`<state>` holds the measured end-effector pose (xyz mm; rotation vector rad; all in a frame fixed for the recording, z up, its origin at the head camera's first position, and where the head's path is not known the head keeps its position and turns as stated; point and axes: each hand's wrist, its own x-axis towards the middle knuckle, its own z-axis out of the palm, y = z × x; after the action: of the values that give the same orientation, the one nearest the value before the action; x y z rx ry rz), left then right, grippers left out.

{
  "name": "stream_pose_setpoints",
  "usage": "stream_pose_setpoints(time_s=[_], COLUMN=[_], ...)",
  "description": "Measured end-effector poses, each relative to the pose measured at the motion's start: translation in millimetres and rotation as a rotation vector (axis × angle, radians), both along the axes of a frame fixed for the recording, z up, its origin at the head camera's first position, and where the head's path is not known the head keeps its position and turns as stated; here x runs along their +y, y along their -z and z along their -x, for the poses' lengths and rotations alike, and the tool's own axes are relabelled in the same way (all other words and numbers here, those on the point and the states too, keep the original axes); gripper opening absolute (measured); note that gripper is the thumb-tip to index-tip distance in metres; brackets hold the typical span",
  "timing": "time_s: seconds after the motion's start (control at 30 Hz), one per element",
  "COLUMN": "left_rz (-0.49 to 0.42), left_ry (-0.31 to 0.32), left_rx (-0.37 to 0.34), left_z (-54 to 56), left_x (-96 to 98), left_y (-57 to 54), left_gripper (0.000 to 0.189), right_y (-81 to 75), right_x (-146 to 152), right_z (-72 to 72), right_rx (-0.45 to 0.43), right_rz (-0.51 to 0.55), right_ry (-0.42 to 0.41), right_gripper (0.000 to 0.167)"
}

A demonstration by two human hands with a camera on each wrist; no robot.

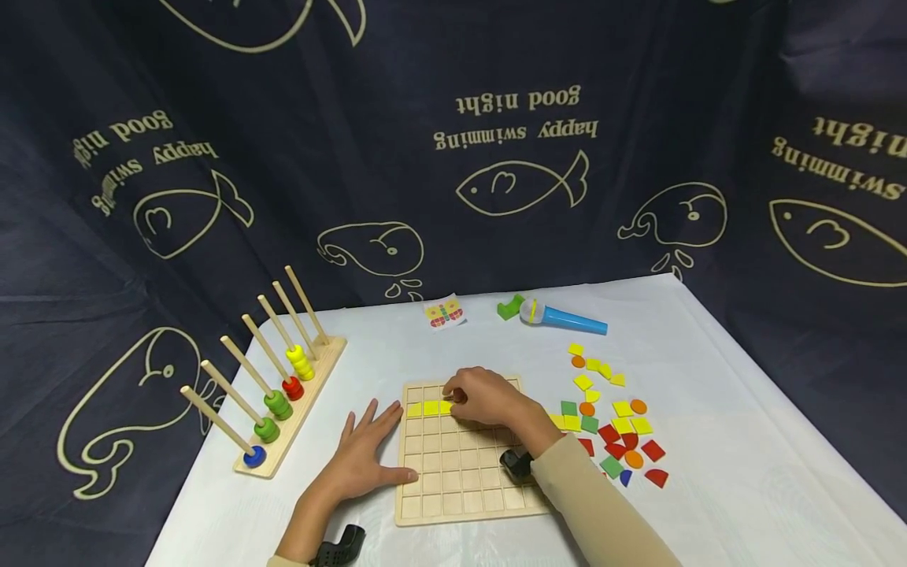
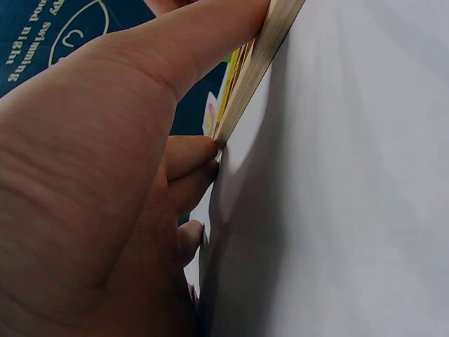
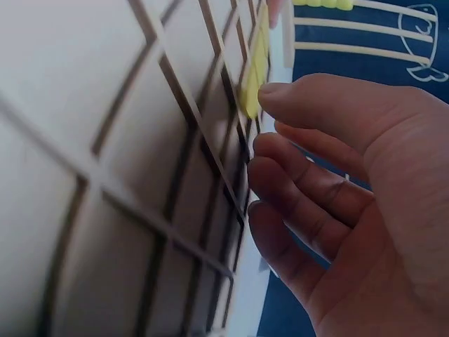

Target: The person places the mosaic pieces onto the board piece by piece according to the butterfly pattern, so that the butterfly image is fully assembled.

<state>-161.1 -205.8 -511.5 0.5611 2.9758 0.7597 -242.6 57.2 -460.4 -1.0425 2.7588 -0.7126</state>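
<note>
A wooden grid board [image 1: 450, 504] lies on the white table with a row of yellow square tiles [image 1: 431, 408] in its upper left cells. My right hand [image 1: 489, 396] is over the board's upper part, its thumb tip right at the end yellow tile [image 3: 254, 83] and the other fingers loosely bent beside it. My left hand [image 1: 361, 461] lies at the board's left side with fingers spread. Its thumb [image 2: 210, 35] rests on the board's edge, and the fingertips reach that same side farther up.
Loose tiles [image 1: 622, 425] in yellow, red, green, orange and blue are scattered right of the board. At the left stands a wooden peg rack [image 1: 298, 413] with coloured rings. Behind lie a butterfly card [image 1: 445, 313], a green block [image 1: 509, 307] and a blue toy microphone [image 1: 574, 321].
</note>
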Motion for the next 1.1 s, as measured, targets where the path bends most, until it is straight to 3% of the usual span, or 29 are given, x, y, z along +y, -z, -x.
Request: stream_pose_setpoints(time_s=[0.1, 0.63, 0.87, 1.1], left_rz=[0.0, -0.019, -0.018, -0.016], left_ry=[-0.001, 0.002, -0.002, 0.01], left_rx=[-0.002, 0.009, 0.003, -0.001], left_z=[0.2, -1.7, -1.7, -0.8], left_x=[0.0, 0.2, -0.5, -1.0], left_y=[-1.3, -2.8, -0.5, -1.2], left_gripper=[0.113, 0.112, 0.112, 0.112], right_y=[-4.2, -15.2, -11.6, -4.8], right_x=[10, 92, 130, 166], right_z=[1.1, 23.0, 36.5, 41.3], right_rx=[-0.013, 0.011, 0.019, -0.032], right_rz=[0.017, 0.136, 0.209, 0.226], right_ry=[0.032, 0.16, 0.29, 0.452], right_gripper=[0.027, 0.024, 0.023, 0.025])
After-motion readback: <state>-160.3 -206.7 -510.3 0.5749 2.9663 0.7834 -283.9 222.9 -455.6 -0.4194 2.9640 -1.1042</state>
